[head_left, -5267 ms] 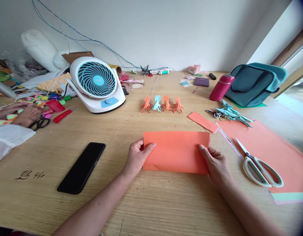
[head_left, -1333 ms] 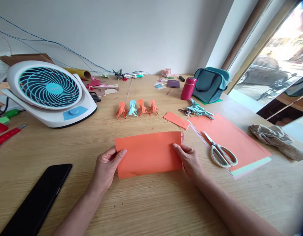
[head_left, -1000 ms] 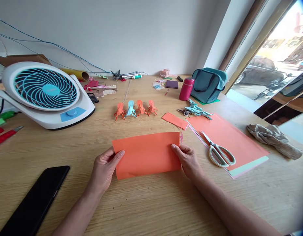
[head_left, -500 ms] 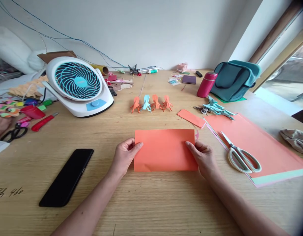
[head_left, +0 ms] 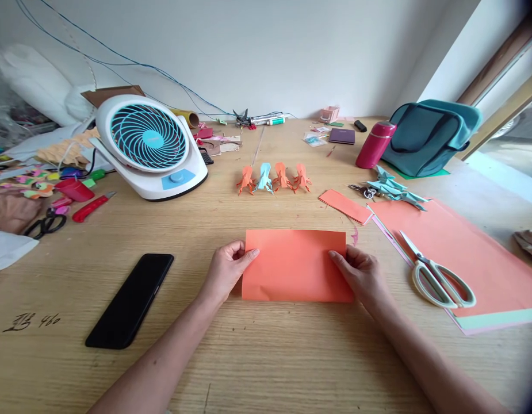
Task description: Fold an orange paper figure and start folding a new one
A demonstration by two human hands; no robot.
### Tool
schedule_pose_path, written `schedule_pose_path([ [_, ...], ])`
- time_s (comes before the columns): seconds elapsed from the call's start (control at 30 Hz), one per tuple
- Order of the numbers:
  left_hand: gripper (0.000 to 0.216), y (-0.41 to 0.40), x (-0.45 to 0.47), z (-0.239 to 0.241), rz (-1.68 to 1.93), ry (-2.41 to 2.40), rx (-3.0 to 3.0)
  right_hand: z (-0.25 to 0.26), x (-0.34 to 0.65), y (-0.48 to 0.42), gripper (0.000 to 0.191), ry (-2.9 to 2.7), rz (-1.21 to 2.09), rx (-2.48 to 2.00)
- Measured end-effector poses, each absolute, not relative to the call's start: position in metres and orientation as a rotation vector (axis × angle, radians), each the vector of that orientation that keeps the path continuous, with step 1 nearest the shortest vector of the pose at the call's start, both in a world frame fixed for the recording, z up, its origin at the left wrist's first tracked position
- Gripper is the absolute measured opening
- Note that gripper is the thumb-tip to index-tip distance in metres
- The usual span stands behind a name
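At the centre of the worktop (head_left: 266, 368), an orange sheet (head_left: 297, 265) is held out flat. The left hand (head_left: 226, 269) pinches its 9 o'clock edge and the right hand (head_left: 366, 279) its 3 o'clock edge, thumbs on top, probably to hold it level and taut; whether it touches the wood is hard to tell. Just beyond it, towards 1 o'clock, lie folded orange strips (head_left: 345, 207), the nearest obstacle on that side. At 12 o'clock, four paper figures (head_left: 280, 174) stand in a row, seemingly set back from the work. At 3 o'clock, scissors (head_left: 428, 264) rest on a paper stack (head_left: 494, 264), perhaps close by for easy reach. A phone (head_left: 130, 302) at 9 o'clock narrows the left side; a fan (head_left: 152, 140) stands towards 10.
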State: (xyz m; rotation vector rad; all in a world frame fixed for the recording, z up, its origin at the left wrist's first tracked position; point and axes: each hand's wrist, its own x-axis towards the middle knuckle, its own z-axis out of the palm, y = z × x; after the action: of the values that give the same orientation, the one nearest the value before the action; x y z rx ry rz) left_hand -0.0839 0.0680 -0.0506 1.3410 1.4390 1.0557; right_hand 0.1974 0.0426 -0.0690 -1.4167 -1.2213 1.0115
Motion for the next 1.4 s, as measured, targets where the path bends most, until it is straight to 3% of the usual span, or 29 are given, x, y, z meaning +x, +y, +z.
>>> schedule_pose_path([
  [0.27, 0.034, 0.0678, -0.0838, -0.0502, 1.018, 1.472, 1.354, -0.0741, 0.2009, 0.0447, 0.038, -1.320, 0.923, -1.495],
  [0.47, 0.028, 0.0686, -0.0851, -0.0518, 0.936, 1.585, 1.603, -0.0739, 0.2006, 0.0443, 0.032, -1.488, 0.700, -1.618],
  [0.73, 0.035, 0.0665, -0.0802, -0.0547, 0.748, 1.838, 1.968, -0.0738, 0.1989, 0.0455, 0.033, -1.741, 0.398, -1.767],
  [0.9, 0.028, 0.0671, -0.0799, -0.0547, 0.643, 1.861, 1.980, -0.0722, 0.1978, 0.0459, 0.011, -1.780, 0.359, -1.816],
  [0.97, 0.013, 0.0682, -0.0798, -0.0544, 0.620, 1.865, 1.925, -0.0717, 0.1977, 0.0462, 0.029, -1.747, 0.395, -1.803],
  [1.03, 0.023, 0.0691, -0.0792, -0.0541, 0.615, 1.894, 1.881, -0.0711, 0.1980, 0.0463, 0.050, -1.721, 0.441, -1.790],
  [1.1, 0.040, 0.0693, -0.0783, -0.0541, 0.606, 1.924, 1.876, -0.0704, 0.1985, 0.0461, 0.057, -1.715, 0.468, -1.800],
  [1.27, 0.058, 0.0667, -0.0784, -0.0560, 0.639, 1.934, 1.964, -0.0712, 0.2013, 0.0450, 0.050, -1.729, 0.357, -1.802],
  [1.4, 0.060, 0.0686, -0.0815, -0.0580, 0.737, 1.804, 2.253, -0.0734, 0.2044, 0.0470, 0.030, -1.834, 0.246, -1.721],
])
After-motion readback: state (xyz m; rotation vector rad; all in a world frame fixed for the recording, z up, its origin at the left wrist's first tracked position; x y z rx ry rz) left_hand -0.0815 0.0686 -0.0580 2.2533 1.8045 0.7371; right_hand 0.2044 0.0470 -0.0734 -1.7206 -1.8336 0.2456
